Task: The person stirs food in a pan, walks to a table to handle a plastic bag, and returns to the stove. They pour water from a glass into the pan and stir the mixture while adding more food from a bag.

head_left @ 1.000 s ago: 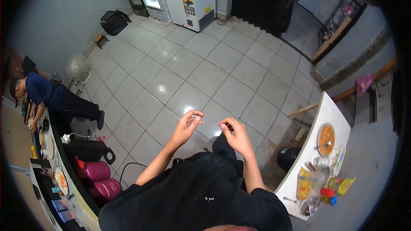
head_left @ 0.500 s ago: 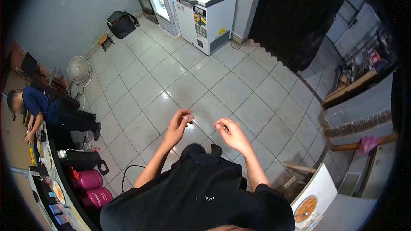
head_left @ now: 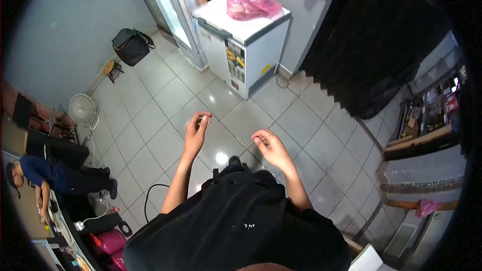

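Note:
My left hand [head_left: 196, 133] is raised over the tiled floor [head_left: 216, 105], fingers bent and apart, with nothing in it. To its right, my right hand [head_left: 272, 149] hangs in the air with curled, parted fingers and also holds nothing. Neither hand touches anything. Beyond them stands a white chest freezer [head_left: 221, 57]. On its lid lies a pink plastic bag [head_left: 251, 2] whose contents I cannot make out.
A person [head_left: 60, 173] in dark clothes leans over a counter at the left. A fan [head_left: 82, 109], a stool [head_left: 109, 68] and a black bag [head_left: 131, 46] stand along the left wall. A black curtain [head_left: 361, 45] hangs at the right; magenta cylinders [head_left: 109, 242] sit lower left.
The freezer and pink bag appear nearer and larger. My left hand has moved slightly up and left in view. The other person has shifted lower in the picture.

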Demonstrator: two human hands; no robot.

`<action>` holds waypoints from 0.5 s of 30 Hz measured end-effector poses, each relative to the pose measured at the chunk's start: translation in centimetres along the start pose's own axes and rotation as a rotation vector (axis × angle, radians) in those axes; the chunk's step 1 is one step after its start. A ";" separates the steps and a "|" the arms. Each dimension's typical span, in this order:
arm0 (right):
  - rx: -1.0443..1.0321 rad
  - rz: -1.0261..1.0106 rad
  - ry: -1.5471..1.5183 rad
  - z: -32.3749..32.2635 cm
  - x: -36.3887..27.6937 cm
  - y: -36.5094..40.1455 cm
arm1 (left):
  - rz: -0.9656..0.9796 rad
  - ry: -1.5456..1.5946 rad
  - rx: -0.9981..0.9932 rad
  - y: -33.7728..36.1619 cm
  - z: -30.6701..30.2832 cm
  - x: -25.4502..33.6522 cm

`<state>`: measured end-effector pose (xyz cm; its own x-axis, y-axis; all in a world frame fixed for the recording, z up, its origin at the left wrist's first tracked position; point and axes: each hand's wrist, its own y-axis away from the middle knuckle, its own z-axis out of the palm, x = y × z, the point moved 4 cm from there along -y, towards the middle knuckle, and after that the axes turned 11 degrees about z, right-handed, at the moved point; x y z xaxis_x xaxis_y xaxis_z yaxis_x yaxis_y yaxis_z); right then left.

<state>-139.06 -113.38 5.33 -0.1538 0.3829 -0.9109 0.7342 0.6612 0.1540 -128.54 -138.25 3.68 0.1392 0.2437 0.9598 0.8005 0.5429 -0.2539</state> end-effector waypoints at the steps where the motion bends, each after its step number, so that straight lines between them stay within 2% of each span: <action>1: -0.009 0.052 -0.041 -0.9 -0.5 -3.0 | 0.106 -0.130 -0.008 -4.0 0.3 0.6; 2: -0.019 0.111 -0.089 -1.6 -0.8 -5.6 | 0.204 -0.266 -0.025 -7.7 0.7 1.3; 5: 0.059 0.030 -0.121 -4.8 -1.2 -14.2 | 0.308 -0.328 -0.056 -18.2 2.5 4.1; 8: 0.046 0.083 -0.152 -8.3 0.4 -23.4 | 0.379 -0.391 -0.075 -28.4 4.0 2.7; 9: 0.098 -0.010 -0.129 -9.7 1.0 -26.7 | 0.448 -0.444 -0.029 -31.6 4.4 2.2; 10: 0.109 0.003 -0.134 -11.3 1.3 -30.2 | 0.515 -0.496 0.022 -34.6 5.0 1.8; 12: 0.114 -0.003 -0.137 -15.0 1.4 -37.7 | 0.492 -0.498 0.081 -40.9 6.5 0.6; 14: 0.190 -0.132 -0.090 -18.9 0.5 -45.5 | 0.537 -0.582 0.126 -47.0 8.3 -0.4; 15: 0.256 -0.230 0.004 -21.0 -0.9 -49.5 | 0.494 -0.572 0.106 -50.3 9.3 -1.1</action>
<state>-189.17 -132.95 6.61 -0.3369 0.2453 -0.9090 0.8222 0.5471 -0.1571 -174.36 -158.32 14.26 0.1193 0.8411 0.5276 0.6593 0.3302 -0.6755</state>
